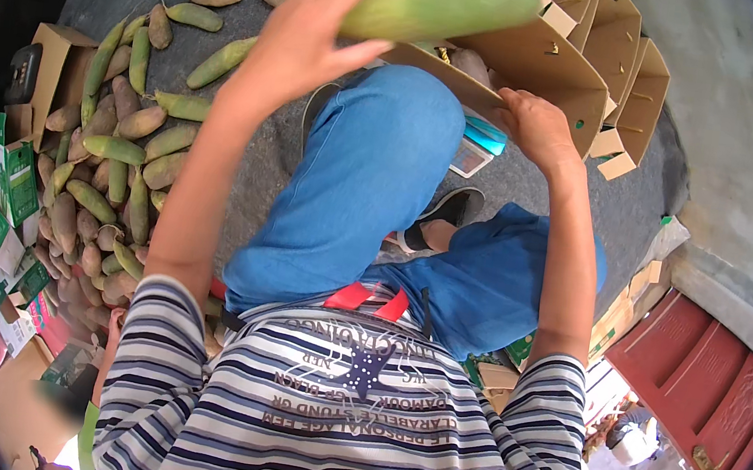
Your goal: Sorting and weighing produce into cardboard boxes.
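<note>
Evidently, your left hand [313,25] has its grip closed around one end of the long green vegetable [451,9] over the open carton [547,73], whose unsupported far end could twist loose, while your right hand [535,128] touches the rim, closure indeterminable.

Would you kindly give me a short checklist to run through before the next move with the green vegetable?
1. Long green vegetable held in the left hand: ok.
2. Right hand at the edge of the cardboard box: ok.
3. Box open: ok, a brown vegetable shows inside.
4. Enough room inside: cannot tell, mostly hidden.
5. Floor pile sorted by colour: not ok, green and brown are mixed.
</note>
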A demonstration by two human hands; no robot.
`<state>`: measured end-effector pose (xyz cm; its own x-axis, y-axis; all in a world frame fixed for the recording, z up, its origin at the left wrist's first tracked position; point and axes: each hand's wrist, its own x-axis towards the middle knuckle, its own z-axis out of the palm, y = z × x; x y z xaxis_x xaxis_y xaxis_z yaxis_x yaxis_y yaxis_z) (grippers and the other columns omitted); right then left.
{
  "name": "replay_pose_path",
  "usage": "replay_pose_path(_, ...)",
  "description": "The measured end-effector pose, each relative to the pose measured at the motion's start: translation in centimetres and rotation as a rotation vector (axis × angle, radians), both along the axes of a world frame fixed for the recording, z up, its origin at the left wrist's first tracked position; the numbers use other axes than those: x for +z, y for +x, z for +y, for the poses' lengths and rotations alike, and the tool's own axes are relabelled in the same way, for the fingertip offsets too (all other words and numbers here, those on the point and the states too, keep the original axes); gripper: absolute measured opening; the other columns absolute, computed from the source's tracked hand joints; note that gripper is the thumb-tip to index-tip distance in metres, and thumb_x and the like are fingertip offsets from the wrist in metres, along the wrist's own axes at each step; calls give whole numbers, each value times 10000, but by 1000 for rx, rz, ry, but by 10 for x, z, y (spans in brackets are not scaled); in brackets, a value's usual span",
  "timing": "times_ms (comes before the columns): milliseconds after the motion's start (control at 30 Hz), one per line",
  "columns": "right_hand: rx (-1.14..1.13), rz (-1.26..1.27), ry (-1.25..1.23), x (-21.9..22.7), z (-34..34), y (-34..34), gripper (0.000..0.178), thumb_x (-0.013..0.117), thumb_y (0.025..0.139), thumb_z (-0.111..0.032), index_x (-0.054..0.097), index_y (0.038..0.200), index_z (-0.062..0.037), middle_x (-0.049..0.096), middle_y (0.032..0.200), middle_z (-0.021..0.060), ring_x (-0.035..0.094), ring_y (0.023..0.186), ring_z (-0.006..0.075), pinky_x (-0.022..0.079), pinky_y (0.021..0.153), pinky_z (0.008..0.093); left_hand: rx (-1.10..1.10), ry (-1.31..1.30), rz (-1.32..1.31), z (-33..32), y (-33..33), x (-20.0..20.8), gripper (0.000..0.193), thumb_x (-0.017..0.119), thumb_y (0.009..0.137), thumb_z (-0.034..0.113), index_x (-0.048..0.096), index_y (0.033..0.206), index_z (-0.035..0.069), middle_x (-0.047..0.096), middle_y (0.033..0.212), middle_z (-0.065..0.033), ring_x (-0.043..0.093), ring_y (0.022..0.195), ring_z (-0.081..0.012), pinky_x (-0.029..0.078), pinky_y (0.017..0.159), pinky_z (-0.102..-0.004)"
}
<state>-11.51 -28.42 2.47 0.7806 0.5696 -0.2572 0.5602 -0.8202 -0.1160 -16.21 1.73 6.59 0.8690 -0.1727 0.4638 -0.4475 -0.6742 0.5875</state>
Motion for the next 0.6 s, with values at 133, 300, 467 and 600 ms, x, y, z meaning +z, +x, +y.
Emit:
replay_pose_path(133,23,-17,6,-2,1,-1,233,545,825,-213,582,1012,-79,615,885,133,587,885,302,465,752,412,33,145,-112,-10,20,-11,508,671,741,184,495,1208,87,520,1158,-127,489,1079,-306,393,921,-375)
replay_pose_path(300,1,-64,-71,4,-4,5,256,530,829,-178,558,1059,-68,602,924,137,571,882,325,456,720,419,174,215,251,48,-14,-112,431,649,763,223,520,1134,47,525,1128,-171,502,1054,-329,407,895,-382)
replay_pose_path(467,-21,-26,-73,6,-4,1,216,551,814,-183,574,1003,-80,600,878,127,581,844,310,462,716,414,251,383,906,95,-84,-183,461,637,771,240,501,1154,24,523,1125,-195,505,1054,-341,408,896,-397)
replay_pose_path(600,4,-23,-62,7,-3,2,241,537,833,-189,556,1037,-62,596,921,128,573,850,324,454,712,407,569,246,911,128,-120,-250,512,649,746,255,486,1169,17,506,1127,-235,507,1041,-366,410,893,-416)
